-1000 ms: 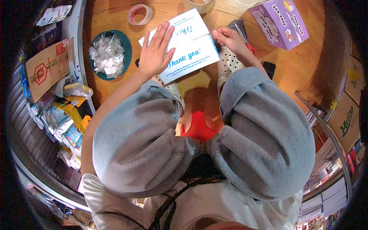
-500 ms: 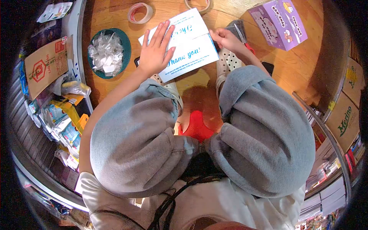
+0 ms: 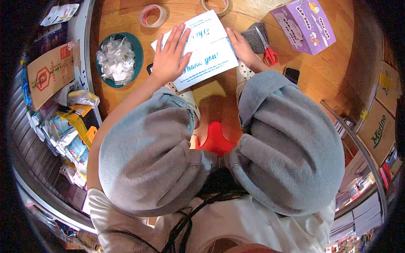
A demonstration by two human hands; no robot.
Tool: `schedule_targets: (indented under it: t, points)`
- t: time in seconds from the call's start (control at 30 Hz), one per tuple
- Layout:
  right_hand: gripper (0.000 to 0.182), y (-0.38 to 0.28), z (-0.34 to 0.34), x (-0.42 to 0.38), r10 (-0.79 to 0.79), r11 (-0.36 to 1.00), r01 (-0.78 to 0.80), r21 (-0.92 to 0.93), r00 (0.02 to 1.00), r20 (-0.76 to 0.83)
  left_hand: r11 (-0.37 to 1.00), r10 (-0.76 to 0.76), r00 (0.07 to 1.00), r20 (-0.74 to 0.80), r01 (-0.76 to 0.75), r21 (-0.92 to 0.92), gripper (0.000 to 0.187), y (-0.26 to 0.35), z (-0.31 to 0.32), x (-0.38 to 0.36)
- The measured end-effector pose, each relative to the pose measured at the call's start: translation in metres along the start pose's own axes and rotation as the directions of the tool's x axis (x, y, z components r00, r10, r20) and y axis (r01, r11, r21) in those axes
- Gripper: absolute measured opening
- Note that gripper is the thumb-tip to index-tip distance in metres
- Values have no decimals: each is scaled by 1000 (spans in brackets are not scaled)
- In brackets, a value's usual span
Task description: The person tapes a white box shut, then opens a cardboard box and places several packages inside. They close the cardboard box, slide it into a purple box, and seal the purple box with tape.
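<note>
A white box (image 3: 207, 69) with blue "Thank you!" lettering sits on the wooden floor between my feet, its two top flaps meeting at a seam. My left hand (image 3: 169, 57) lies on the left part of the top, fingers stretched and slightly spread. Against the box's right side rests my right hand (image 3: 244, 45), with its fingers straight and holding nothing. Just beyond that hand are a dark grey cloth-like piece (image 3: 254, 39) and scissors with red handles (image 3: 270, 57).
Two tape rolls, one clear (image 3: 153, 16) and one tan (image 3: 216, 7), lie at the far side. A green round tray (image 3: 139, 55) holds crumpled clear plastic. A purple box (image 3: 304, 27) stands at right, a phone (image 3: 291, 75) nearer me. Shelves with cartons (image 3: 50, 76) flank the left.
My right hand has gone from a pinch at the seam's right end to lying straight along the box's side. The scissors and grey piece are more exposed. My left hand stays in place.
</note>
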State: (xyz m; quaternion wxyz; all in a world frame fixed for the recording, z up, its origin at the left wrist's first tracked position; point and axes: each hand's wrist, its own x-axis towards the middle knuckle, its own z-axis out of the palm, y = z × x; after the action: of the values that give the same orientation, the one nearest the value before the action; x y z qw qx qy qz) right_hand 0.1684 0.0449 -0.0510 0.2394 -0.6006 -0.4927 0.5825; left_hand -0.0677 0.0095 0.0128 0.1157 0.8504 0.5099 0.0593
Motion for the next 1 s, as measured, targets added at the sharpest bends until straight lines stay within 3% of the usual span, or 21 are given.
schedule_targets:
  t: [0.1,0.2,0.23,0.3,0.5,0.53,0.6,0.67,0.7,0.77,0.8,1.0]
  points:
    - [57,16,-8,14,62,953,-50,-298,998,30,1000,-1,1000,5,1,5,63,0,0,0]
    - [58,19,-18,19,50,988,-44,-145,998,41,1000,-2,1000,15,2,13,62,0,0,0]
    - [59,3,-21,16,121,990,-125,60,990,68,1000,0,1000,14,0,23,61,-1,0,-1]
    - [55,-24,-12,-6,-59,989,74,-124,991,120,999,7,1000,16,-8,36,60,-1,1,-1]
    - [40,-39,-7,-15,-88,924,99,-370,995,46,995,1,1000,2,-1,100,58,0,2,0]
    - [43,-32,-3,-14,-265,918,247,-312,964,-15,996,-4,1000,-21,6,85,58,0,3,1]
    - [50,-32,7,-18,-281,902,268,-338,960,12,999,-18,998,-58,21,43,57,4,3,1]
    - [68,-38,7,-22,-223,923,236,-305,972,79,981,30,996,81,-45,191,55,9,-3,3]
    - [66,-40,8,-22,-221,920,231,-317,973,68,961,46,988,149,-84,264,54,11,-7,4]
    - [63,-43,7,-23,-216,916,217,-337,976,43,935,323,902,285,-350,48,51,16,-8,8]
    - [62,-44,5,-22,-208,911,211,-355,977,47,927,370,886,278,-373,-45,50,20,-4,7]
    - [56,-47,3,-22,-184,892,191,-409,981,55,943,330,907,263,-330,-47,51,19,-2,5]
